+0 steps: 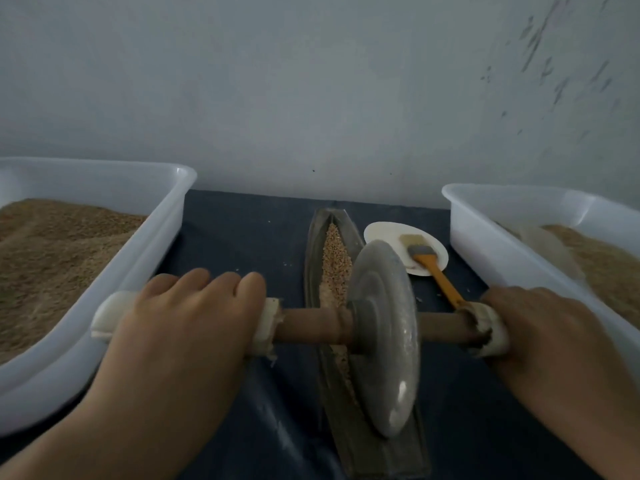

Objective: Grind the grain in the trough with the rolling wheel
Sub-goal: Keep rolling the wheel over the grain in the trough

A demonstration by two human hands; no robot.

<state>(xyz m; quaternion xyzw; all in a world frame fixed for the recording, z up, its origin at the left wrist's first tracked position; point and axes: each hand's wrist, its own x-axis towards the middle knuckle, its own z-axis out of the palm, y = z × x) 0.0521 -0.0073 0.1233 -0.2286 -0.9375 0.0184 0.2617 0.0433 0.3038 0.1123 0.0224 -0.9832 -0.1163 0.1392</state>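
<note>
A narrow boat-shaped metal trough (313, 244) lies lengthwise on the dark cloth, pointing away from me. Tan grain (335, 261) fills its far half. A heavy grey rolling wheel (384, 337) stands on edge in the near half of the trough. A wooden axle (311, 325) runs through the wheel, with white padded grips at both ends. My left hand (183, 323) lies over the left grip, fingers curled over it. My right hand (543, 337) grips the right padded end.
A white plastic tub (156, 237) of brown grain stands at the left, and another white tub (485, 244) with ground grain at the right. A white plate (384, 233) beyond the wheel holds a brush with an orange handle (438, 275). A pale wall rises behind.
</note>
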